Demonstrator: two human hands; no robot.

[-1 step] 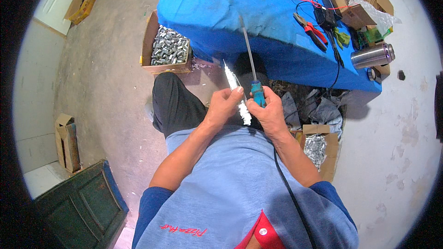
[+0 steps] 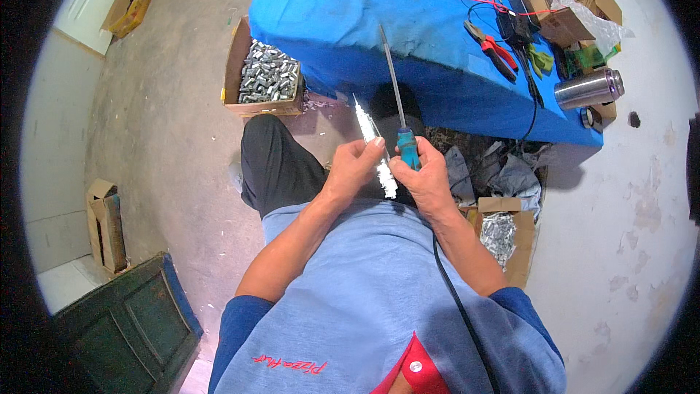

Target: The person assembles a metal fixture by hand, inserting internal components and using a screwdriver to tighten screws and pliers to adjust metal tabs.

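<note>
My left hand (image 2: 356,165) is closed round a slim, bright white piece (image 2: 367,125) with a thin spike at its far tip. Its near end looks ragged, and its kind cannot be made out. My right hand (image 2: 425,175) grips the blue-green handle of a long screwdriver (image 2: 394,80), whose metal shaft points away from me toward the table. Both hands are close together above my lap, the handle just right of the white piece. My fingers cover the middle of that piece.
A table with a blue cloth (image 2: 328,0) stands ahead, carrying red-handled pliers (image 2: 496,55), cables and a steel flask (image 2: 589,89). A cardboard box (image 2: 235,66) of small metal parts sits at its left. Another box (image 2: 521,248) of silvery pieces is by my right arm.
</note>
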